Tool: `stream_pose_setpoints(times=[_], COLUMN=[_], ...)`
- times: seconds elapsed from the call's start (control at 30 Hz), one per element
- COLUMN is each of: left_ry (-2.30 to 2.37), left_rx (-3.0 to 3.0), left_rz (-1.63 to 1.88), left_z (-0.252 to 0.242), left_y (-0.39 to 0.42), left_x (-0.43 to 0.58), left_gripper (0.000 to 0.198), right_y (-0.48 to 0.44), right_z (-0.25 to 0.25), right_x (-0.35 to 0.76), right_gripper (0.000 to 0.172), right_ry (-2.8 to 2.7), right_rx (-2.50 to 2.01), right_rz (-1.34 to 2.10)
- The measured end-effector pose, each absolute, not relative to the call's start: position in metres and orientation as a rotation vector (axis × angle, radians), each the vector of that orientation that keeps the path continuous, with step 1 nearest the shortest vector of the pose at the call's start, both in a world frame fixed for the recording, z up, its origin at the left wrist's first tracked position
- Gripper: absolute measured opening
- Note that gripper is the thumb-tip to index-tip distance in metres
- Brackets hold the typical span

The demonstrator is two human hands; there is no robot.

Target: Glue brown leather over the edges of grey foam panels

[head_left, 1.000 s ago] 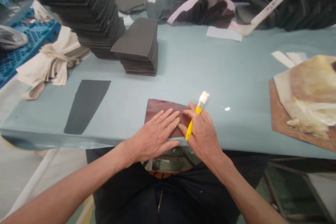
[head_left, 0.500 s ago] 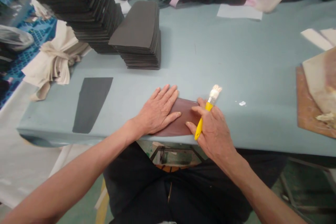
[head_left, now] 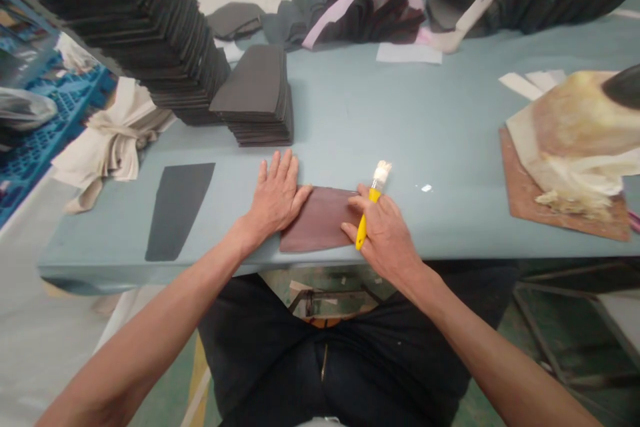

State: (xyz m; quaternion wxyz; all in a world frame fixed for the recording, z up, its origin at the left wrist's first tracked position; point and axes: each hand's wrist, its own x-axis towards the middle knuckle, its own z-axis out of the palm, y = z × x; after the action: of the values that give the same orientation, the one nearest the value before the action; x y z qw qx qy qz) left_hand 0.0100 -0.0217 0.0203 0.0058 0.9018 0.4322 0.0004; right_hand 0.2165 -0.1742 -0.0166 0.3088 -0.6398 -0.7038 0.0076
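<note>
A dark reddish-brown panel (head_left: 323, 219) lies flat at the table's front edge. My left hand (head_left: 276, 195) is spread on the table, its thumb at the panel's upper left edge. At the panel's right end is my right hand (head_left: 384, 227), which holds a brush with a yellow handle (head_left: 361, 230) and white, paste-covered bristles (head_left: 383, 172) pointing away from me. Some fingertips of that hand touch the panel. To the left, a dark grey panel (head_left: 179, 211) of similar shape lies alone on the table.
Behind my left hand stands a short stack of dark panels (head_left: 255, 90), beside a tall leaning stack (head_left: 145, 27). Tied cream strips (head_left: 113, 137) lie at left. A glue-stained container (head_left: 575, 120) rests on a brown board (head_left: 520, 190) at right. White drops (head_left: 426, 188) dot the table (head_left: 340, 127).
My left hand has slid left, off most of the brown panel, uncovering its left part. My right hand still has the brush at the right end. The camera view has shifted.
</note>
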Motion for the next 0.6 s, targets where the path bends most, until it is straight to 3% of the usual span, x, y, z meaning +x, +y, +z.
stream_pose_setpoints(times=[0.23, 0.47, 0.6], left_ry=[0.998, 1.304, 1.308], left_rx=[2.946, 2.747, 2.717], left_rz=[0.153, 0.098, 0.143], left_z=[0.009, 0.002, 0.008], left_y=[-0.075, -0.100, -0.108], left_x=[-0.008, -0.002, -0.001], left_gripper=[0.070, 0.080, 0.072], right_y=[-0.173, -0.171, -0.160], right_z=[-0.021, -0.009, -0.025], right_x=[0.215, 0.216, 0.196], right_gripper=[0.035, 0.031, 0.039], right_ry=[-1.855, -1.906, -1.859], right_rx=[-1.725, -1.672, -1.395], right_rz=[-0.011, -0.252, 0.029])
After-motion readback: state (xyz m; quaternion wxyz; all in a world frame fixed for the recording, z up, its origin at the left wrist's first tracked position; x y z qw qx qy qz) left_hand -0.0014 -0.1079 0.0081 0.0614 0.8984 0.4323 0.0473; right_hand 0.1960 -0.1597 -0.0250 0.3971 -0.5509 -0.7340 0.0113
